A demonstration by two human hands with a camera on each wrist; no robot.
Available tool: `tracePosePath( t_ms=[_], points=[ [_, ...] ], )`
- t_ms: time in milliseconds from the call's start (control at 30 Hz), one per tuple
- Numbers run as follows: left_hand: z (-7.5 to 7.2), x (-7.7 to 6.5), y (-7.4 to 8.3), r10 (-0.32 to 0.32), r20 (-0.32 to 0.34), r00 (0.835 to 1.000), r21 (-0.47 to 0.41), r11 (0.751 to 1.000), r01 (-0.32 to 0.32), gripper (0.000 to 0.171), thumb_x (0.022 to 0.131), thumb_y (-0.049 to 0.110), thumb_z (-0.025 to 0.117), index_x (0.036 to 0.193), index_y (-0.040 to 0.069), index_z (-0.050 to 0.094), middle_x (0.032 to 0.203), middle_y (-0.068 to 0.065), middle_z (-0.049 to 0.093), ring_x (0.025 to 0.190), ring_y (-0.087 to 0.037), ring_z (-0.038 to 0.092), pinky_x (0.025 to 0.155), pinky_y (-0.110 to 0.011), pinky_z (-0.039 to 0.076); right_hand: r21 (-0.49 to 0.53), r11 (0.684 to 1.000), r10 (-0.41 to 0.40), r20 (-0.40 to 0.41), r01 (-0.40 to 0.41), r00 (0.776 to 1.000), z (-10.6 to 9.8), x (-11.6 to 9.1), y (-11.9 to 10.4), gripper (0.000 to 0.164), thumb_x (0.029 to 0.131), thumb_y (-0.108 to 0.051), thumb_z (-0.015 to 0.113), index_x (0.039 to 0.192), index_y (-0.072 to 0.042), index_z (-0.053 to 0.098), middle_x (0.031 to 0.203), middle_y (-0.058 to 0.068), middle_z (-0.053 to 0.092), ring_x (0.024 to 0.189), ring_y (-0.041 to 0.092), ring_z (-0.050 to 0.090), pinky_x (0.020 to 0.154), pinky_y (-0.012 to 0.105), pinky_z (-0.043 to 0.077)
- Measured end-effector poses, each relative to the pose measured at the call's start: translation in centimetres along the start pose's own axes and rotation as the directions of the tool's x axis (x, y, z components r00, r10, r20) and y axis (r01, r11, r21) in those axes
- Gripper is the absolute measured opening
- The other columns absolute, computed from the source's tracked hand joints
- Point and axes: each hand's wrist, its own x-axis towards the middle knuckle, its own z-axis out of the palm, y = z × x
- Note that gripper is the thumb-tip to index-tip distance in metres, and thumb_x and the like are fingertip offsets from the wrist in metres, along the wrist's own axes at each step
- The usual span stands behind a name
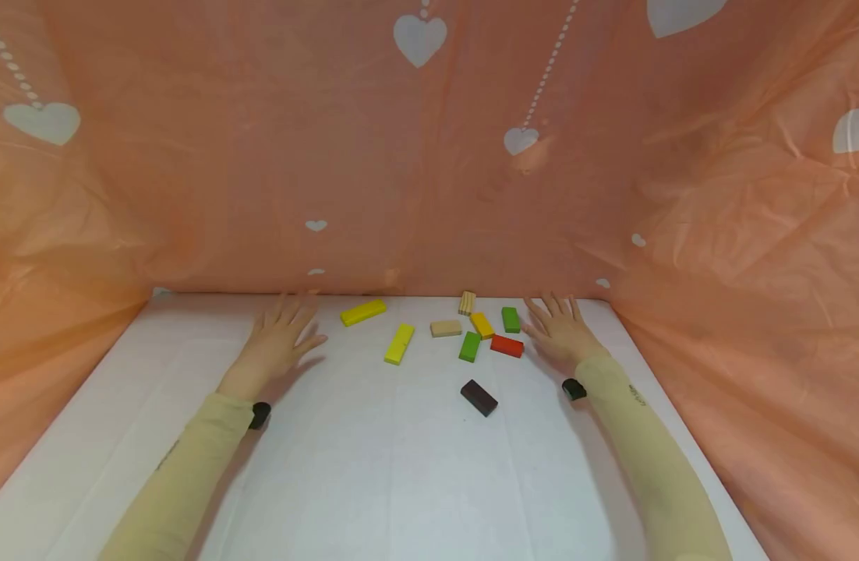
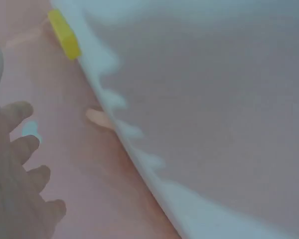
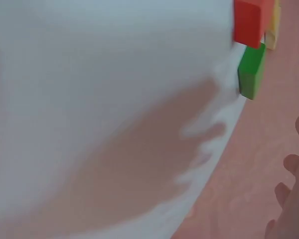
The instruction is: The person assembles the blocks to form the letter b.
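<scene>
In the head view my left hand (image 1: 275, 343) is spread over the left of the white table, holding nothing. To its right lie a long yellow block (image 1: 363, 312) and a second yellow block (image 1: 399, 344). My right hand (image 1: 561, 333), also empty with fingers apart, is beside a green block (image 1: 510, 320) and a red block (image 1: 507, 346). Between the hands are another green block (image 1: 470, 347), an orange block (image 1: 482, 326), a plain wooden block (image 1: 446, 329) and a striped wooden block (image 1: 467, 303). Closer to me lies a dark brown block (image 1: 479, 397).
A white cloth (image 1: 373, 483) covers the table. An orange curtain (image 1: 261, 156) with white hearts rises along its back edge and both sides. Each wrist wears a small black device (image 1: 259, 415). Both hands cast shadows on the cloth.
</scene>
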Motion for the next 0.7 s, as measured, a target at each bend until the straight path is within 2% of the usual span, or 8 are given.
tracePosePath(
  t_ms=[133,200,267,367,433,600,700],
  points=[
    [-0.6,0.4,0.8,0.015,0.032,0.999,-0.118,0.993,-0.011,0.072,0.099,0.049,0.045,0.152,0.009,0.02,0.159,-0.014,0.004,0.142,-0.04,0.002,0.108,-0.07,0.005,0.09,0.996,-0.017,-0.007,0.018,1.0,-0.5,0.5,0.4,0.068,0.1,-0.048,0.042,0.152,-0.009,0.02,0.156,0.02,0.012,0.142,0.041,0.005,0.114,0.057,-0.006],
    [-0.8,0.5,1.3,0.028,0.041,0.999,-0.207,0.978,-0.019,0.07,0.098,0.05,0.045,0.151,0.008,0.026,0.158,-0.014,0.008,0.142,-0.039,0.007,0.11,-0.066,0.01,0.159,0.987,-0.024,-0.001,0.024,1.0,-0.8,0.7,0.7,0.07,0.099,-0.046,0.043,0.152,-0.006,0.019,0.155,0.023,0.013,0.141,0.043,0.007,0.114,0.059,-0.004],
    [-1.0,0.8,1.7,0.048,0.033,0.998,-0.298,0.954,-0.036,0.068,0.097,0.05,0.047,0.149,0.009,0.032,0.156,-0.013,0.018,0.141,-0.036,0.016,0.112,-0.06,0.017,0.243,0.97,-0.013,0.004,0.012,1.0,-1.2,0.9,0.9,0.073,0.099,-0.046,0.045,0.152,-0.005,0.018,0.154,0.023,0.014,0.14,0.043,0.008,0.114,0.06,0.0],
    [-1.0,1.5,2.5,0.088,0.02,0.996,-0.431,0.9,-0.07,0.059,0.098,0.043,0.051,0.144,0.009,0.04,0.149,-0.013,0.034,0.137,-0.034,0.029,0.11,-0.055,0.028,0.365,0.931,0.013,0.027,-0.022,1.0,-1.7,0.9,1.0,0.076,0.097,-0.046,0.05,0.152,-0.006,0.015,0.155,0.022,0.015,0.14,0.042,0.011,0.113,0.061,0.006],
    [-0.9,1.9,3.2,0.108,0.027,0.994,-0.517,0.852,-0.078,0.054,0.098,0.037,0.053,0.142,0.007,0.043,0.144,-0.013,0.042,0.134,-0.034,0.035,0.109,-0.055,0.03,0.44,0.897,0.028,0.034,-0.04,0.999,-1.9,0.9,0.8,0.077,0.096,-0.044,0.053,0.152,-0.005,0.017,0.154,0.022,0.019,0.139,0.041,0.016,0.112,0.062,0.014],
    [-0.6,2.8,5.5,0.118,0.067,0.991,-0.704,0.709,-0.036,0.052,0.097,0.028,0.058,0.14,0.003,0.045,0.141,-0.018,0.045,0.13,-0.037,0.041,0.107,-0.054,0.034,0.596,0.801,0.034,0.045,-0.054,0.998,-2.2,0.9,0.3,0.071,0.096,-0.042,0.056,0.149,-0.005,0.027,0.146,0.021,0.035,0.134,0.04,0.03,0.109,0.059,0.027],
    [0.1,3.3,7.1,0.141,0.104,0.984,-0.77,0.638,-0.01,0.053,0.096,0.03,0.06,0.139,0.002,0.046,0.141,-0.016,0.046,0.125,-0.033,0.047,0.105,-0.048,0.04,0.66,0.749,0.033,0.051,-0.058,0.998,-2.3,0.8,0.1,0.068,0.096,-0.043,0.055,0.147,-0.006,0.032,0.142,0.021,0.041,0.13,0.038,0.036,0.109,0.056,0.03]
  ],
)
